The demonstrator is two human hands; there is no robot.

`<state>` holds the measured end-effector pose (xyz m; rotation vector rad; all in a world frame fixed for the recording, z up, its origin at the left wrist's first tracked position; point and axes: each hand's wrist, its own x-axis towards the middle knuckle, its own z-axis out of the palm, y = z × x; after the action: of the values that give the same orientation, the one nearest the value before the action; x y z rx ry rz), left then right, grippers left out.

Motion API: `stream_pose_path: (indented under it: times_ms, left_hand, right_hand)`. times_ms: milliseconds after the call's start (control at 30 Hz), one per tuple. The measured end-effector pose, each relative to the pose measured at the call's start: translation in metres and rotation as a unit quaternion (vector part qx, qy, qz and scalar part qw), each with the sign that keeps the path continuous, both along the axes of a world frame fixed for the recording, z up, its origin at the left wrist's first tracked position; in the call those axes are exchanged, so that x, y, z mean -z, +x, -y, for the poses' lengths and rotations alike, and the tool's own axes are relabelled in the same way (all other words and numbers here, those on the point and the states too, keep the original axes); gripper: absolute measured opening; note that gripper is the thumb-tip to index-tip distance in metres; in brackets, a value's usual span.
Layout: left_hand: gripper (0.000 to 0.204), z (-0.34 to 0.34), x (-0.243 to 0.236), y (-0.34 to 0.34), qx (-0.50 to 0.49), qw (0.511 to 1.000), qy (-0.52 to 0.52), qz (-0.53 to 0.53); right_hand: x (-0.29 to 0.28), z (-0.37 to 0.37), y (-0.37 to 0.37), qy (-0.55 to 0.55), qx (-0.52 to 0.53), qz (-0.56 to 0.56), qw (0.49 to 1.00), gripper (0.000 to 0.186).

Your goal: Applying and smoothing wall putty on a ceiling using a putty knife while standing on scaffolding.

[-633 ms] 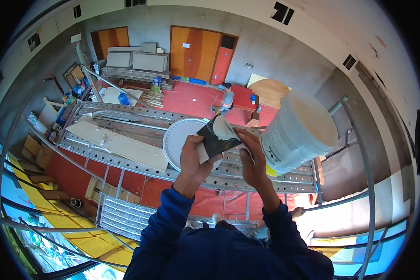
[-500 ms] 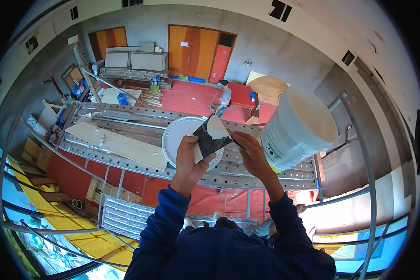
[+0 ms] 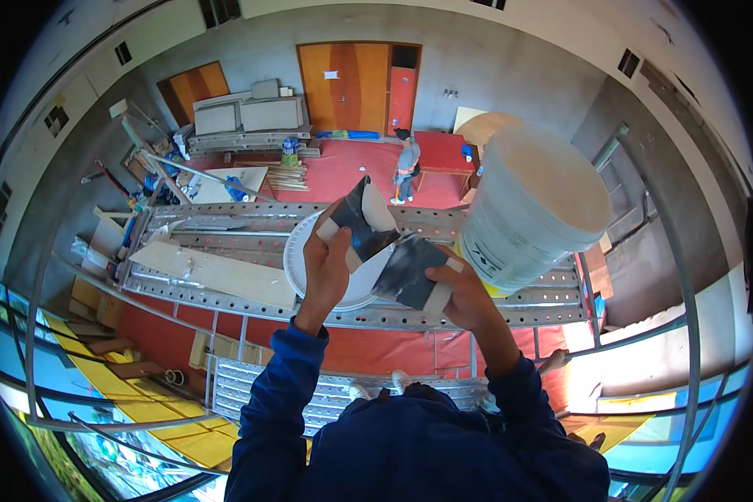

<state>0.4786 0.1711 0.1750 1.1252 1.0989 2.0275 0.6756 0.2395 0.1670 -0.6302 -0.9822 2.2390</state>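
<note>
My left hand (image 3: 326,266) grips a dark flat putty spreader (image 3: 361,226) by its pale back edge, and whitish paste coats part of the blade. A second putty spreader (image 3: 410,269), dark with pale smears, is held in my right hand (image 3: 467,297), the thumb pressed on its face near the pale edge. The two blades come together at their edges; whether they touch I cannot tell. Behind my left hand, a round white lid or shallow tub (image 3: 297,269) rests on the scaffold planks. Right of my right hand stands a big white bucket (image 3: 531,222).
Perforated metal scaffold planks (image 3: 443,316) run across in front of me, with a long pale board (image 3: 213,272) on their left part. Metal rails (image 3: 686,293) rise at both sides. On the red floor below, a person (image 3: 407,167) stands beside a red table (image 3: 443,155).
My hands have moved apart, and a spreader now shows plainly in my right hand. The left spreader has tipped more upright. The person below has turned and shifted slightly.
</note>
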Motion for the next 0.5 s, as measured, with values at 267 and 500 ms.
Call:
stream_pose_path:
  times_ms: [267, 500]
  left_hand:
    - [0.036, -0.033, -0.028, 0.031, -0.004, 0.888, -0.101, -0.448]
    - [0.039, 0.020, -0.067, -0.005, 0.023, 0.783, -0.244, -0.571]
  right_hand:
    - [-0.005, -0.043, 0.009, -0.022, 0.042, -0.051, 0.998, 0.043]
    - [-0.070, -0.056, 0.026, 0.030, 0.114, -0.250, 0.961, 0.051]
